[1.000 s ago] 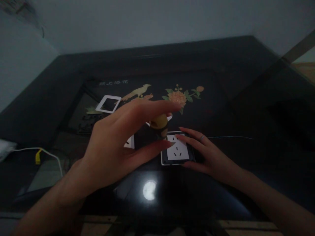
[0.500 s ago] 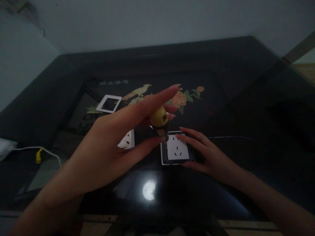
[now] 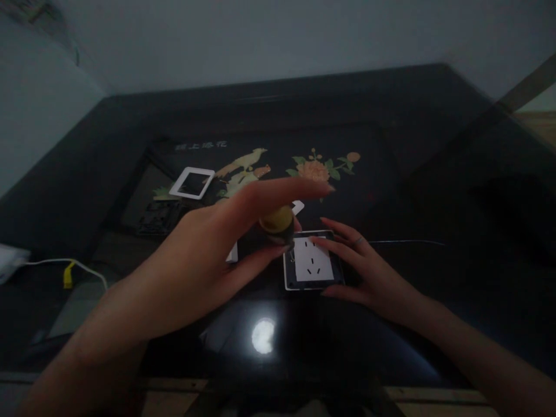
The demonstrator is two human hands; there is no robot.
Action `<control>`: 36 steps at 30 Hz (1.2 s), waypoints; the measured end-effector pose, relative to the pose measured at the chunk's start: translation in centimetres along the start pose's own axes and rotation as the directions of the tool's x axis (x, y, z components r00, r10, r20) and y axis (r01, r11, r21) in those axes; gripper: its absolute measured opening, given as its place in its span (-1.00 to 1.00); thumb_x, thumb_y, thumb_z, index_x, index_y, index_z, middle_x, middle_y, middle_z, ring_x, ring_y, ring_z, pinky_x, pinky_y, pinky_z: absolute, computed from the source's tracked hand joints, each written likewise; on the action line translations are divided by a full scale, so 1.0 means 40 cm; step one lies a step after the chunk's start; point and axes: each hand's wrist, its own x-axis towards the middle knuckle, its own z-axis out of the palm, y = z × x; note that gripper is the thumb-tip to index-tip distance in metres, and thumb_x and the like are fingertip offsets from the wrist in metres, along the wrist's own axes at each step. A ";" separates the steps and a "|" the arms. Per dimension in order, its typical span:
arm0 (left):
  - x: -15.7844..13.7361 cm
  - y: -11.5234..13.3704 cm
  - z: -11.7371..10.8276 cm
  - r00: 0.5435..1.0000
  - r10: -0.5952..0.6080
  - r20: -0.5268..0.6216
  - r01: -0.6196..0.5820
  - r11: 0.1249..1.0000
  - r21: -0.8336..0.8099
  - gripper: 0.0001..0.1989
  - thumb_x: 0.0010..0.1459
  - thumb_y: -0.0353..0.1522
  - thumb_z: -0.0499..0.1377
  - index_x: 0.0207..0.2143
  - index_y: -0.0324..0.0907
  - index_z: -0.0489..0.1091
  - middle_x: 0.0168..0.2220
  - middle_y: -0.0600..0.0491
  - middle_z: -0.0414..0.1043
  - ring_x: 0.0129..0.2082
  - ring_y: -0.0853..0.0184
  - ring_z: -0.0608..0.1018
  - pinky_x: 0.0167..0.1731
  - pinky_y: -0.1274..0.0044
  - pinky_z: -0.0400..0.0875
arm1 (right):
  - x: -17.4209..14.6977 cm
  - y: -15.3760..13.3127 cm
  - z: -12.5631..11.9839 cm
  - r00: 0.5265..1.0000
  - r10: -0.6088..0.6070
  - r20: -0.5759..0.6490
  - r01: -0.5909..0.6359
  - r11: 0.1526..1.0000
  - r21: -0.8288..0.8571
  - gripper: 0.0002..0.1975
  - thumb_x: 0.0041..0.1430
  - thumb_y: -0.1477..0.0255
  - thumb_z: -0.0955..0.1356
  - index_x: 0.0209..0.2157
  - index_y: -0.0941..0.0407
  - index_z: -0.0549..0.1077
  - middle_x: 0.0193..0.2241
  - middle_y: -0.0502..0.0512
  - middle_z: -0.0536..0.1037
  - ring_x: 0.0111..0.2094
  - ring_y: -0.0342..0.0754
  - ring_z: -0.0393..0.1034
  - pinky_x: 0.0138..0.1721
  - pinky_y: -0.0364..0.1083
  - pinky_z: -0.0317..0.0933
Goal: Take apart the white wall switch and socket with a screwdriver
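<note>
My left hand [image 3: 221, 237] is closed round a screwdriver [image 3: 278, 223] with a yellow and dark handle, the index finger stretched out over its end. The handle leans over the left side of a wall socket [image 3: 313, 260], a white slotted face set in a dark frame; the screwdriver's tip is hidden. My right hand [image 3: 360, 260] grips that socket from the right, fingers on its top and face, thumb at the lower edge. It lies flat on the glossy black table [image 3: 347, 341]. Another white piece [image 3: 233, 253] shows partly behind my left hand.
A white square frame [image 3: 192, 183] lies at the back left, with a dark plastic part [image 3: 160, 217] in front of it. At the far left, a white adapter [image 3: 13, 262] trails a cable with a yellow tag [image 3: 68, 275]. A thin wire [image 3: 403, 241] runs right of my right hand.
My left hand has tipped and turned, its index finger dropping lower over the handle, which now stands more upright. The right hand and the socket have hardly moved.
</note>
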 end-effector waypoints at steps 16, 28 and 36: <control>-0.012 -0.010 -0.052 0.859 -0.086 -0.504 0.052 0.995 -0.082 -0.44 -0.06 -0.39 0.46 0.00 0.08 0.41 0.00 0.19 0.38 -0.24 0.41 0.59 -0.27 0.58 0.59 | 0.028 -0.026 -0.004 0.993 -0.080 -0.086 0.076 0.996 -0.048 -0.40 0.10 0.37 0.47 0.16 0.08 0.30 0.18 0.33 0.38 0.19 0.20 0.27 0.10 0.28 0.32; -0.188 -0.284 -0.046 0.543 -0.566 -0.620 0.533 0.803 -0.266 -0.70 -0.01 -0.33 0.34 -0.29 -0.12 0.27 -0.23 0.05 0.56 -0.19 0.24 0.65 -0.15 0.42 0.58 | 0.029 -0.008 -0.010 0.918 -0.396 -0.003 0.335 0.782 -0.525 -0.49 0.20 0.30 0.38 0.13 0.25 0.39 0.11 0.45 0.49 0.09 0.31 0.45 -0.06 0.27 0.47; -0.225 -0.322 -0.037 0.621 -0.585 -0.521 0.686 0.728 0.001 -0.82 0.03 -0.29 0.25 -0.43 -0.13 0.28 -0.18 0.01 0.59 -0.18 0.21 0.63 -0.17 0.44 0.51 | 0.030 0.013 -0.007 0.872 -0.490 0.018 0.392 0.674 -0.626 -0.53 0.38 0.21 0.20 0.13 0.24 0.40 0.09 0.44 0.51 0.09 0.27 0.45 -0.10 0.20 0.51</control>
